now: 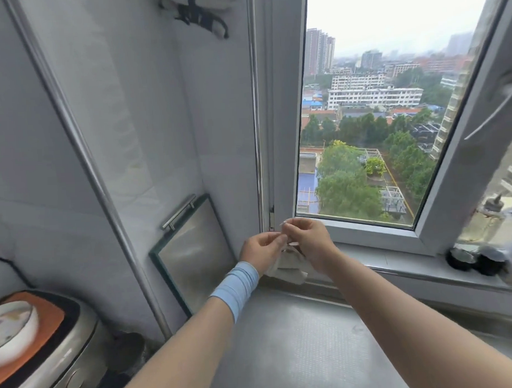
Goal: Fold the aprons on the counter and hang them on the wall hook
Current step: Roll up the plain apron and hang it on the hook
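Both of my hands are raised over the steel counter [299, 338] near the window corner. My left hand [261, 249] and my right hand [306, 240] each pinch a thin pale strap of a small whitish bundle of cloth, the apron [287, 270], which hangs below them against the window sill. The strap ends stick up between my fingertips. High on the white tiled wall, a black wall hook [203, 18] carries white fabric with dark straps; it is cut off by the frame's top edge.
A glass board with a metal handle [192, 249] leans against the wall left of my hands. A steel appliance with an orange-and-white lid [29, 335] stands at lower left. The open window sash [467, 155] angles in at right; two dark round objects [471, 259] sit on the sill.
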`<state>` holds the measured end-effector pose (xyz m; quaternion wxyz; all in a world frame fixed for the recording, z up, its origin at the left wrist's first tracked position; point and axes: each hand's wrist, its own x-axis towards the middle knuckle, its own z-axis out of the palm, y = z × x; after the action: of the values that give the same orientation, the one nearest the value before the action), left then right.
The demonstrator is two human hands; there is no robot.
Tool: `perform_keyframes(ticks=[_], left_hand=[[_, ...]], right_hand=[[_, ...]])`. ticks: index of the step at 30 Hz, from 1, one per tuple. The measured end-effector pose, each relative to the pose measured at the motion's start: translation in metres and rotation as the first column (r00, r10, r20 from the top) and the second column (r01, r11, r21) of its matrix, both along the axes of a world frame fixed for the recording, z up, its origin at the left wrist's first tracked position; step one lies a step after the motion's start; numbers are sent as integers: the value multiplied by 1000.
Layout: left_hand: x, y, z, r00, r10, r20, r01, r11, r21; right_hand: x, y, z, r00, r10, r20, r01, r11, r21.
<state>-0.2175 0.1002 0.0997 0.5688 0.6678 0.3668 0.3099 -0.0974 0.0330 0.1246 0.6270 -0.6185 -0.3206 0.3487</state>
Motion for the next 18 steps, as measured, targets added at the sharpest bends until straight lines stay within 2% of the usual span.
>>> perform_keyframes(ticks=[9, 12, 15, 18], left_hand=[[6, 41, 88, 979, 111, 173, -96, 991, -96], [8, 52, 108, 968, 119, 221, -84, 983, -161], [11, 61, 126, 961, 144, 234, -127, 988, -88], [14, 67, 148, 967, 178, 183, -204, 970, 135]], right_hand=[[3, 28, 96, 994, -17, 109, 5, 993, 115], [3, 38, 119, 980, -25, 196, -3, 990, 139], [0, 47, 140, 964, -42, 264, 0, 988, 156], [-2, 57, 157, 962, -64, 266, 16, 984, 178]])
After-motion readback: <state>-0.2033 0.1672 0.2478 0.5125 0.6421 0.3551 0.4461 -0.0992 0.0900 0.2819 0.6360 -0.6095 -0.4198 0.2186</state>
